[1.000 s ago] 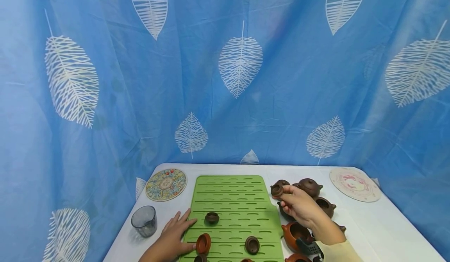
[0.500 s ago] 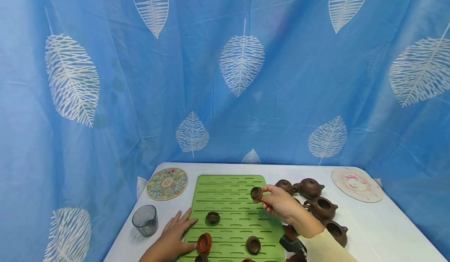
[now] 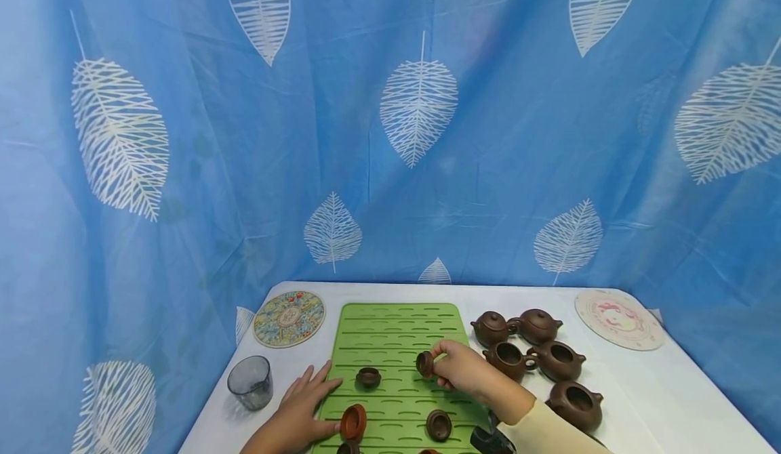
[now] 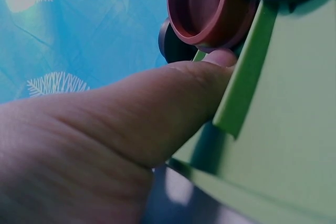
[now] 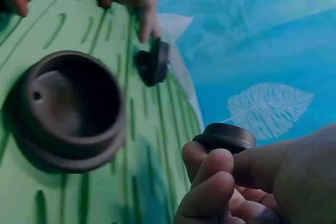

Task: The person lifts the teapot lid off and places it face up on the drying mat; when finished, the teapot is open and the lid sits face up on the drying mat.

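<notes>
Dark-brown lid [image 3: 424,364], above green mat [image 3: 396,325], tipped on edge, collar facing left, axis crosswise; right hand [image 3: 464,370] pinching it; left hand [image 3: 303,408] spread at mat's left edge, thumb beside orange lid [image 3: 353,422].

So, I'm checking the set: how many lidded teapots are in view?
2: one teapot beside the green mat, the other teapot to its right, at the back. More may be hidden behind the right sleeve.

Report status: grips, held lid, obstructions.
Right grip pinching dark lid over green mat. Left grip spread at mat's left edge, beside reddish lid. Possible snag: second dark lid close by on mat.
</notes>
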Motion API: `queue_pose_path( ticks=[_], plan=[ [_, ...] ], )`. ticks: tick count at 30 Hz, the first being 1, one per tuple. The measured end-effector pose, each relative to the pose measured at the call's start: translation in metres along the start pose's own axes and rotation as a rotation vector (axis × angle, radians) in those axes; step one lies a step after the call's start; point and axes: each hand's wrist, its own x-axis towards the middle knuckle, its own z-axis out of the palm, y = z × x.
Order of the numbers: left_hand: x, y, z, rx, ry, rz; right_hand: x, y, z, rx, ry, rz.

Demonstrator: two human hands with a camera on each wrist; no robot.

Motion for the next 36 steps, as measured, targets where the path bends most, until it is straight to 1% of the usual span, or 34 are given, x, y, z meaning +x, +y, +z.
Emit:
queue_pose_path(
  ticks=[4,8,15,21,25,31,33,36],
  plan=[
    [0.002,-0.006,0.004,-0.014,0.008,0.016,0.002,0.006,0.005,-0.023,-0.021,0.022],
    [0.004,-0.010,0.005,-0.022,0.005,0.019,0.002,0.011,0.006,-0.007,-0.037,0.057],
    [0.001,-0.004,0.001,-0.023,0.016,0.011,0.003,0.014,0.004,0.041,-0.062,0.062],
    [0.000,-0.002,0.001,-0.026,0.002,0.009,0.003,0.015,0.005,0.047,-0.047,0.077],
    [0.000,-0.003,0.001,-0.029,0.007,0.012,0.003,0.016,0.006,0.047,-0.030,0.088],
    [0.000,0.000,0.000,-0.008,0.000,0.008,0.003,0.015,0.005,0.059,-0.027,0.110],
    [0.000,0.000,-0.001,-0.015,-0.003,0.004,0.003,0.015,0.005,0.047,-0.017,0.117],
    [0.000,-0.002,0.001,-0.031,0.001,0.002,0.002,0.014,0.005,0.014,0.019,0.113]
  ],
)
